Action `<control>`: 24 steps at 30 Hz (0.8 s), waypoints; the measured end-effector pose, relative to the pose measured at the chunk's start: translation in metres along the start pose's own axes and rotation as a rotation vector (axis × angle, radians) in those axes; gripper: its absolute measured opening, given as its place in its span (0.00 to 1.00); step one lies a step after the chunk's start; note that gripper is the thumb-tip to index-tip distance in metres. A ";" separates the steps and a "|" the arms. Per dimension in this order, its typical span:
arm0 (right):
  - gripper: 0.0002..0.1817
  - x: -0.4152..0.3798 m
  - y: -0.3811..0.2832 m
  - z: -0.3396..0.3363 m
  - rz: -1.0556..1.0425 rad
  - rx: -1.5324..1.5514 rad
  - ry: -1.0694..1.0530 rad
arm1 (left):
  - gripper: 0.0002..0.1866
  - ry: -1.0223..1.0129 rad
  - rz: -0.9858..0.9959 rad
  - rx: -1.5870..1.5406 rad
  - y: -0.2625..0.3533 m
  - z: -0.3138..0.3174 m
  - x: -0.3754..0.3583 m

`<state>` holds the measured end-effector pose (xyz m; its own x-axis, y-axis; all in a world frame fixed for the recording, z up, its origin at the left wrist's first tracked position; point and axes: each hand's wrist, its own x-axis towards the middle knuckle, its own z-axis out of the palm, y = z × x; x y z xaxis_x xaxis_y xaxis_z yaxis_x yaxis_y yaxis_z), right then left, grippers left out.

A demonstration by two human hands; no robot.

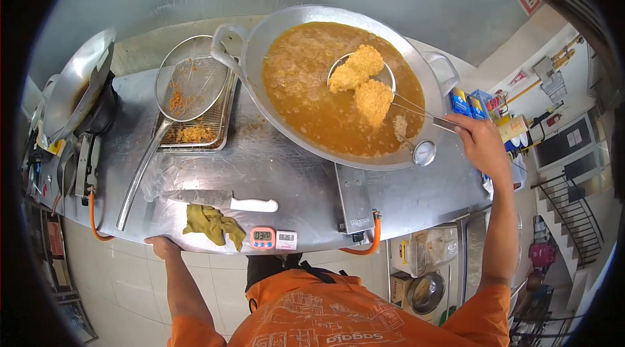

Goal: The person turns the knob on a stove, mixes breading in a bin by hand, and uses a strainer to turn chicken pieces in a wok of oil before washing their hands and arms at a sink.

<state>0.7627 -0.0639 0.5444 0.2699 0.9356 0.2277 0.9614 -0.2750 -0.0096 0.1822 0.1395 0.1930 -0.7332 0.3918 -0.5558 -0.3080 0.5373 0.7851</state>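
Observation:
My right hand [478,142] is closed around the handle of a wire skimmer [416,109], at the right of a large wok [254,31] of bubbling oil. Two golden, crusty fried pieces [359,67] lie on and against the skimmer's round head in the oil. A dial thermometer [424,152] rests at the wok's lower right rim. At the table's front edge, my left hand [163,247] is down at the lower left; its fingers are mostly hidden by the edge. Near it are a green cloth [211,224] and a white-handled knife [254,205].
A long-handled strainer [148,161] lies over a rack tray [222,127] with fried crumbs. Two digital timers [263,237] stand at the front edge. Another wok [71,96] sits on a burner at the left. An orange hose [375,236] hangs below the stove.

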 end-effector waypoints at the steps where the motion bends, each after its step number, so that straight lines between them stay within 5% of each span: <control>1: 0.14 0.001 -0.004 -0.001 0.017 -0.036 -0.010 | 0.44 -0.001 -0.008 -0.007 -0.001 0.000 0.003; 9: 0.20 0.003 -0.021 0.007 -0.091 -0.367 -0.003 | 0.46 0.029 -0.001 0.063 -0.007 -0.002 0.020; 24: 0.20 -0.015 -0.007 0.000 -0.119 -0.362 0.026 | 0.45 0.081 0.044 0.043 -0.007 -0.002 0.018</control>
<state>0.7515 -0.0758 0.5407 0.1512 0.9610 0.2315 0.9033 -0.2295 0.3624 0.1700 0.1415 0.1784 -0.7928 0.3546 -0.4956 -0.2496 0.5530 0.7949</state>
